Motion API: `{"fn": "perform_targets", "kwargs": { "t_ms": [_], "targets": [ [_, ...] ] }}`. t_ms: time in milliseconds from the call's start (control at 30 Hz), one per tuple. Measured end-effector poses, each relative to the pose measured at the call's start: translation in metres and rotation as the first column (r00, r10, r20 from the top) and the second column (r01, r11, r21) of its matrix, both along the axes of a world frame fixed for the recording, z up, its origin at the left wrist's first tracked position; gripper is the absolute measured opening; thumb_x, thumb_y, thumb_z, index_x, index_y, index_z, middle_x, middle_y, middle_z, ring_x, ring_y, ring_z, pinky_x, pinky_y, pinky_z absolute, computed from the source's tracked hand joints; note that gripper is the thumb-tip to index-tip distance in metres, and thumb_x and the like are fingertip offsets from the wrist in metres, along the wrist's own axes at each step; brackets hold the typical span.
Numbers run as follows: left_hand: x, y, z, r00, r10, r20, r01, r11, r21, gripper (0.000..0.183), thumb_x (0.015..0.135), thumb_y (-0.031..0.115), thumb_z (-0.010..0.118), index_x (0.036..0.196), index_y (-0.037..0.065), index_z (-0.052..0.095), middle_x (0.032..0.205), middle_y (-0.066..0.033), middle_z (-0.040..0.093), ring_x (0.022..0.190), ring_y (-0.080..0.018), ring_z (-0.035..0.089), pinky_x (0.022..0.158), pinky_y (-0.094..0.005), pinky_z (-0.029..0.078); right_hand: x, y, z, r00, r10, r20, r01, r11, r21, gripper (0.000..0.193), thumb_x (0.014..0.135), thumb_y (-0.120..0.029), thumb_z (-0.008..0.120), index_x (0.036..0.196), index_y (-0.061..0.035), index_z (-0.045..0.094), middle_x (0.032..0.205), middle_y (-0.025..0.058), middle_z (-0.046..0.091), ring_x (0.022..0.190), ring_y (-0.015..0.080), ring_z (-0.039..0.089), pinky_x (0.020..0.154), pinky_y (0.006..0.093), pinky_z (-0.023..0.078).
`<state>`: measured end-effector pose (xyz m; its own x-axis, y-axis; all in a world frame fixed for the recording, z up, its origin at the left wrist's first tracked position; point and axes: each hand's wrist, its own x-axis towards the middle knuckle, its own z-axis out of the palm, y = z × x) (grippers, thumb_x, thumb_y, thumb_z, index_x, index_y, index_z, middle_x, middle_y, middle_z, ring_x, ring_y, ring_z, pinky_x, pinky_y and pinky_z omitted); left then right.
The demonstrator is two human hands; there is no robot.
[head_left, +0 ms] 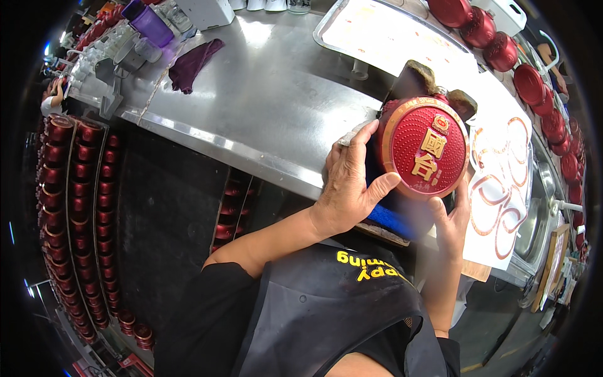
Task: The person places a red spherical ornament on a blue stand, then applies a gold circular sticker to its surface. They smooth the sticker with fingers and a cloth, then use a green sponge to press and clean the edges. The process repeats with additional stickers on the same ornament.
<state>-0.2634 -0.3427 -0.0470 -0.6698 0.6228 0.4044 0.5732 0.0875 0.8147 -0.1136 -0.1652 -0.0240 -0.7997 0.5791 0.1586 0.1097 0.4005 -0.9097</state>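
A round red bottle (424, 148) faces up, with a gold patterned rim, a dotted face and raised gold characters. It rests in a holder with worn brown pads (417, 78) at its far side and blue padding (388, 218) at its near side. My left hand (348, 182) grips its left side, fingers along the edge and thumb at the lower left of the rim. At the lower right my right hand (453, 221) closes on the rim, thumb in front and fingers partly hidden. The bottle's underside is out of sight.
A steel worktop (270, 94) with a purple cloth (193, 65) extends left. White sheets with red-gold rings (502, 188) lie at right, a white-lined tray (389, 38) behind. Red bottles (529, 85) line the far right; stacked red bottles (81, 188) stand at left.
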Motion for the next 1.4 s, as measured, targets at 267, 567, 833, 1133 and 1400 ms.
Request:
{"fn": "perform_targets", "kwargs": {
  "t_ms": [267, 567, 833, 1133, 1400],
  "targets": [
    [0.0032, 0.0005, 0.0014, 1.000, -0.007, -0.003, 0.007, 0.998, -0.062, 0.094, 0.095, 0.046, 0.073, 0.157, -0.005, 0.023, 0.151, -0.0275, 0.041, 0.134, -0.0385, 0.040, 0.116, -0.0488, 0.029, 0.0014, -0.0002, 0.0001, 1.000, 0.007, 0.010, -0.006, 1.000, -0.028, 0.089, 0.085, -0.051, 0.081, 0.144, 0.0066, 0.048, 0.136, 0.0188, 0.058, 0.128, 0.0277, 0.055, 0.110, 0.0400, 0.040],
    [0.0010, 0.0021, 0.0007, 0.997, -0.033, -0.063, 0.028, 0.997, -0.073, 0.102, 0.092, 0.050, 0.074, 0.158, -0.006, 0.020, 0.150, -0.0285, 0.043, 0.133, -0.0427, 0.042, 0.115, -0.0526, 0.027, 0.0036, 0.0058, -0.0017, 0.998, 0.060, -0.004, -0.060, 0.994, -0.090, 0.096, 0.085, -0.051, 0.081, 0.150, 0.0067, 0.042, 0.147, 0.0210, 0.052, 0.139, 0.0293, 0.047, 0.117, 0.0417, 0.034],
    [0.0004, 0.0033, -0.0016, 0.999, -0.052, -0.003, 0.052, 0.995, -0.080, 0.108, 0.090, 0.054, 0.074, 0.159, -0.006, 0.016, 0.151, -0.0285, 0.042, 0.133, -0.0430, 0.042, 0.116, -0.0524, 0.026, 0.0020, 0.0042, -0.0006, 0.999, 0.031, 0.039, -0.028, 0.997, -0.071, 0.098, 0.084, -0.049, 0.082, 0.152, 0.0071, 0.040, 0.153, 0.0248, 0.049, 0.143, 0.0329, 0.045, 0.119, 0.0420, 0.033],
    [0.0014, 0.0023, 0.0032, 0.999, -0.030, -0.028, 0.025, 0.990, -0.141, 0.108, 0.092, 0.055, 0.071, 0.159, -0.007, 0.014, 0.149, -0.0313, 0.043, 0.131, -0.0456, 0.044, 0.115, -0.0554, 0.026, 0.0007, 0.0014, -0.0010, 1.000, 0.014, 0.007, -0.013, 0.995, -0.102, 0.093, 0.084, -0.044, 0.082, 0.151, 0.0068, 0.042, 0.145, 0.0220, 0.055, 0.136, 0.0297, 0.050, 0.115, 0.0404, 0.036],
    [0.0003, 0.0016, -0.0026, 0.999, -0.041, -0.014, 0.040, 0.995, -0.089, 0.106, 0.093, 0.055, 0.069, 0.161, -0.004, 0.013, 0.153, -0.0321, 0.040, 0.135, -0.0473, 0.041, 0.117, -0.0567, 0.023, -0.0003, -0.0011, 0.0001, 1.000, -0.006, -0.003, 0.006, 0.997, -0.080, 0.083, 0.086, -0.045, 0.081, 0.144, 0.0056, 0.049, 0.134, 0.0167, 0.060, 0.127, 0.0266, 0.054, 0.112, 0.0398, 0.038]
  ]
}}
